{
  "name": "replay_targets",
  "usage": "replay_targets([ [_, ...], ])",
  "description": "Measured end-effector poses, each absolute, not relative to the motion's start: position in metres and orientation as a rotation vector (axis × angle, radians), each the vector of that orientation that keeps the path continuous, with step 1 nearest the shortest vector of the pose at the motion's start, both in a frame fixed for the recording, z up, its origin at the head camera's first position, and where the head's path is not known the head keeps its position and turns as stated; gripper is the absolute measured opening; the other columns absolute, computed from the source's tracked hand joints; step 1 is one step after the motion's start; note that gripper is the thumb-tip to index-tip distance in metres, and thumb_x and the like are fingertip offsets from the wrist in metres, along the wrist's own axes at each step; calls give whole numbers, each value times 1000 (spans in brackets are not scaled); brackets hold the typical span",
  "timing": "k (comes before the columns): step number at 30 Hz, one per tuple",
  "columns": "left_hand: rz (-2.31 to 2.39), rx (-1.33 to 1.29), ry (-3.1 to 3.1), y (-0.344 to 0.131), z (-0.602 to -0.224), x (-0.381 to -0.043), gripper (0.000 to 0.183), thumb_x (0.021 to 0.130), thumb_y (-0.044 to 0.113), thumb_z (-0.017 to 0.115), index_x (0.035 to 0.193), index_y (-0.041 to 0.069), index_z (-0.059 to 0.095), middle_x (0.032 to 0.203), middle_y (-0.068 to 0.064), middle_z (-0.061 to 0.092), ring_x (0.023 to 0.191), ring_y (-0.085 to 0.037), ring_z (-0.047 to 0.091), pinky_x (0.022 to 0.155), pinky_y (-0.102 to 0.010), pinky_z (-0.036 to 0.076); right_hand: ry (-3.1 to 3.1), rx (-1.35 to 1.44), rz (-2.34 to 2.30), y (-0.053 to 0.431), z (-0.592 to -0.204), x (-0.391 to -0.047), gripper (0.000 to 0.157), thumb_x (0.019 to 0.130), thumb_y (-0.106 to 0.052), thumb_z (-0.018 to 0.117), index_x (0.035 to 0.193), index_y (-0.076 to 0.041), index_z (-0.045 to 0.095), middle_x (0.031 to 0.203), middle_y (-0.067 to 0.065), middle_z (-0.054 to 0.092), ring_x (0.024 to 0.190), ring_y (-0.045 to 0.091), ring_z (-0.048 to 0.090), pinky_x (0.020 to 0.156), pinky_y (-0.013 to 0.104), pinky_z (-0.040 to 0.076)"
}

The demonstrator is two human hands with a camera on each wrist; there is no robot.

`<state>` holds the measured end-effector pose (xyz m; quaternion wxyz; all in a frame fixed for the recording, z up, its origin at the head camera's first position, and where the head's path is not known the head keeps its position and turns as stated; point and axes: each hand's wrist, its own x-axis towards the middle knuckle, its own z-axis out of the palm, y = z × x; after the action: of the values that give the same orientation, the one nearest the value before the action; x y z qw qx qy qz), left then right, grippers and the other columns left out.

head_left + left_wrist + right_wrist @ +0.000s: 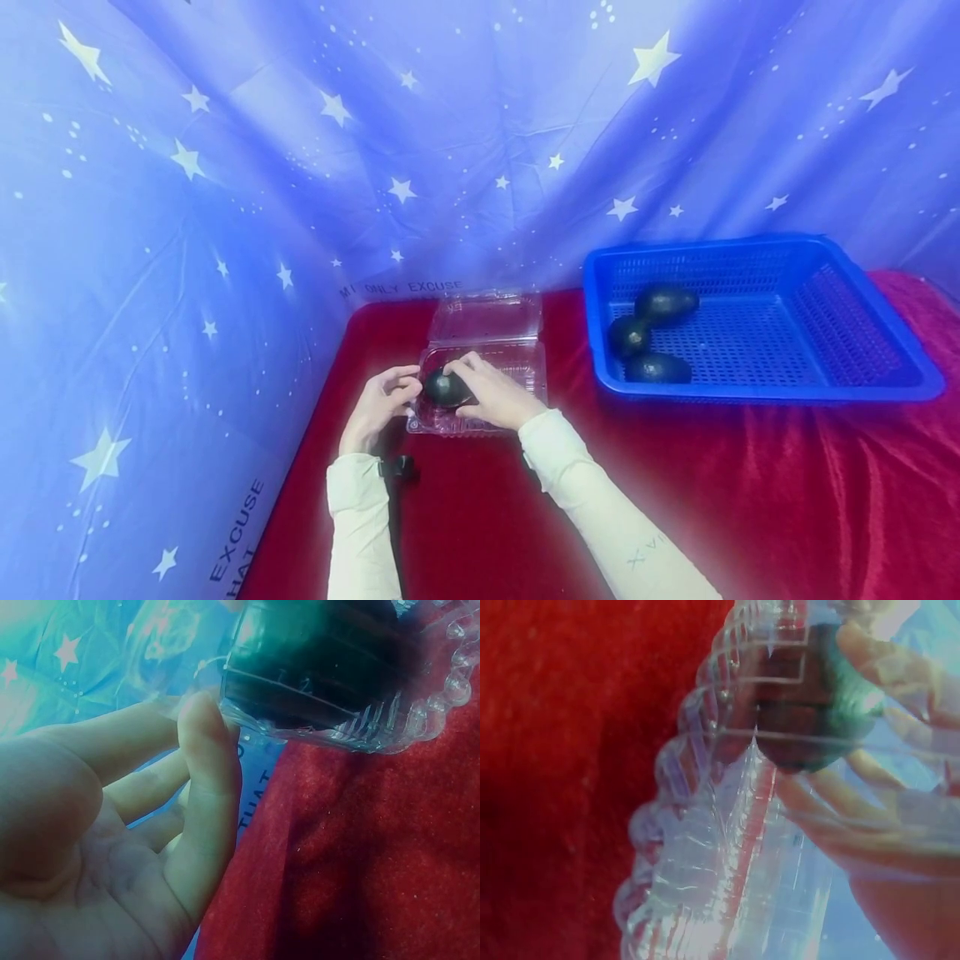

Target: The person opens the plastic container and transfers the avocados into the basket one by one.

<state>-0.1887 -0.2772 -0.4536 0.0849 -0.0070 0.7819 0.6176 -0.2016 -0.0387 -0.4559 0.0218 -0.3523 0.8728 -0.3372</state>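
A clear plastic clamshell box lies with its lid folded back toward the curtain. Inside its left end sits a dark green avocado, also seen through the clear wall in the right wrist view. My right hand holds this avocado from the right, fingers over its top and thumb on the near side. At the box's left edge is my left hand. In the left wrist view, its thumb and a finger pinch the rim beside the avocado.
A blue plastic basket stands to the right, with three more avocados at its left end. Red cloth covers the table. A blue curtain with white stars hangs along the back and left.
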Motion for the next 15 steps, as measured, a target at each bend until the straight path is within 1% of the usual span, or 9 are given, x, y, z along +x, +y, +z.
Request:
replay_targets([
  [3,1840,-21,2326,-277,-454,-189,46,93,4,66,136,-4,53,101,-6,66,74,-10,61,61,-22,55,2694,-1078,-1031,-41,-457,-200,62,82,-19,82,134,-17,49,123,6,50,113,24,60,99,40,53],
  [7,1837,-22,2326,-278,-455,-188,46,93,3,65,137,-5,52,101,-7,66,74,-10,61,60,-22,55,2656,-1076,-1011,-45,-460,-197,65,81,-21,83,136,-15,48,119,6,52,110,22,61,98,40,53],
  [12,1842,-17,2324,-278,-455,-188,45,93,4,66,136,-3,54,102,-8,65,73,-11,61,61,-23,56,2663,-1119,-952,-48,-461,-196,66,82,-23,83,137,-13,47,123,7,57,117,24,59,103,42,49],
  [15,1839,-21,2328,-278,-455,-188,45,93,5,66,136,-2,55,105,-12,65,74,-11,61,61,-23,56,2697,-1129,-911,-49,-461,-196,64,83,-25,82,137,-14,48,127,6,59,122,24,58,105,41,48],
])
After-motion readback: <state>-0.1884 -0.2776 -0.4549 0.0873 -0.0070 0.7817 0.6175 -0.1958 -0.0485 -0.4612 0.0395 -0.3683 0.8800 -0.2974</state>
